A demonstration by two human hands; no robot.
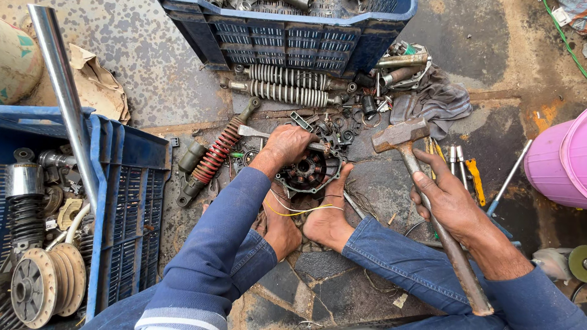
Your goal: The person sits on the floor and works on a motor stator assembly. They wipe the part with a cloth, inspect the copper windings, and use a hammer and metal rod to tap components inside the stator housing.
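My left hand (287, 146) grips a flat metal chisel (254, 131) that points in from the left, its tip over a round dark engine part (307, 172) with copper windings. My two bare feet (306, 223) hold that part on the ground, and yellow and white wires (293, 209) run from it. Raised to the right of the part, a rusty hammer (400, 135) has its long handle in the closed grip of my right hand (446, 198).
A red coil shock absorber (214, 156) lies to the left, two chrome ones (284, 85) behind. Blue crates stand at the top (287, 36) and at the left (122, 201), the left one with parts and a chrome pipe (61, 91). Loose tools, a grey rag (437, 98) and a pink bucket (559, 159) are on the right.
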